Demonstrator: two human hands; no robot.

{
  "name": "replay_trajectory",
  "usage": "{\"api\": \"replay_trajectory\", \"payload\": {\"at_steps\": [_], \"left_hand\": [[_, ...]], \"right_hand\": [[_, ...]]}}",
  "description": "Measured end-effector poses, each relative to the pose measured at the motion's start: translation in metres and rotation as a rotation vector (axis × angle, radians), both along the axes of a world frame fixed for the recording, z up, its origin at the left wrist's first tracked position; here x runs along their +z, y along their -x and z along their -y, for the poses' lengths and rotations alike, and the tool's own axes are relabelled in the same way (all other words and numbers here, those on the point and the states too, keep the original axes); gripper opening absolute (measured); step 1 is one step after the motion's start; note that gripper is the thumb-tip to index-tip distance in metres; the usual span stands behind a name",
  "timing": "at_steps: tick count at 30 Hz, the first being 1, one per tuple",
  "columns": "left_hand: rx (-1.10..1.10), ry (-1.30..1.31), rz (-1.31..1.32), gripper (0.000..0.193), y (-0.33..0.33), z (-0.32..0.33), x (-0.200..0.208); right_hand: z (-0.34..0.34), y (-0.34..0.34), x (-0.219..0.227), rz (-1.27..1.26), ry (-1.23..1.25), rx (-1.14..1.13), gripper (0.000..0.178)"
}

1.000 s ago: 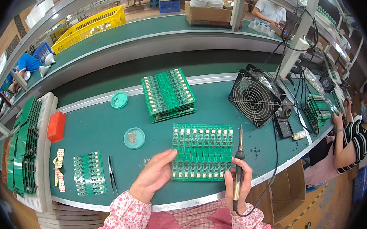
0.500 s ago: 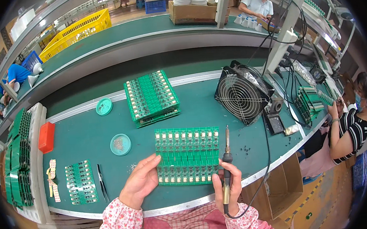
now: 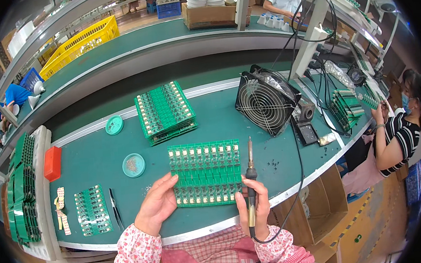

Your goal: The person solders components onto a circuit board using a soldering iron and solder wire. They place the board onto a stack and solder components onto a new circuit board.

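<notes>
Between my hands, above the green bench, is a green circuit board panel (image 3: 206,173) with rows of pale components along its top and bottom. My left hand (image 3: 158,203) grips its left edge, thumb on top. My right hand (image 3: 255,204) closes round the handle of a soldering iron (image 3: 251,177), its tip pointing away from me, while the fingers also touch the panel's lower right edge. Left of the panel lie black tweezers (image 3: 116,210) beside a smaller board (image 3: 92,210). A round teal dish (image 3: 134,165) holds tiny parts.
Behind the panel is a stack of boards (image 3: 166,112); right of it stand a black fan (image 3: 267,103) and soldering iron stand (image 3: 305,125). A red box (image 3: 52,163) and racked boards (image 3: 21,188) are at left. A co-worker (image 3: 391,138) sits at right. The iron's cord (image 3: 301,169) crosses the bench edge.
The whole view has shifted slightly, so the bench things appear a little further left. Both hands keep their hold on the panel and the soldering iron.
</notes>
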State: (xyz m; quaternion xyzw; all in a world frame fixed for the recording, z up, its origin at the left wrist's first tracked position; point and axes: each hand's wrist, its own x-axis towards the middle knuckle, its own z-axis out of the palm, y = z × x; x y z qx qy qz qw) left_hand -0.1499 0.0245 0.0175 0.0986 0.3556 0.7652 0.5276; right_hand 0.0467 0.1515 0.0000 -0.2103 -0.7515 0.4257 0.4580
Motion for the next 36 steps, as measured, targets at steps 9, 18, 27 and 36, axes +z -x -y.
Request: {"api": "replay_trajectory", "payload": {"at_steps": [9, 18, 27, 36], "left_hand": [[0.008, -0.026, 0.018, 0.032, -0.002, -0.002, 0.000], [0.051, -0.022, 0.113, 0.028, 0.005, 0.000, -0.007], [0.054, -0.024, 0.139, 0.030, 0.005, 0.000, -0.012], [0.083, 0.013, 0.154, 0.032, 0.005, -0.001, -0.013]], "right_hand": [[0.001, 0.000, 0.001, 0.017, -0.040, -0.025, 0.038], [0.000, -0.002, 0.000, -0.022, 0.100, 0.052, 0.034], [0.003, -0.002, 0.000, -0.035, 0.153, 0.053, 0.029], [0.001, 0.001, 0.001, -0.032, 0.177, 0.042, 0.028]]}}
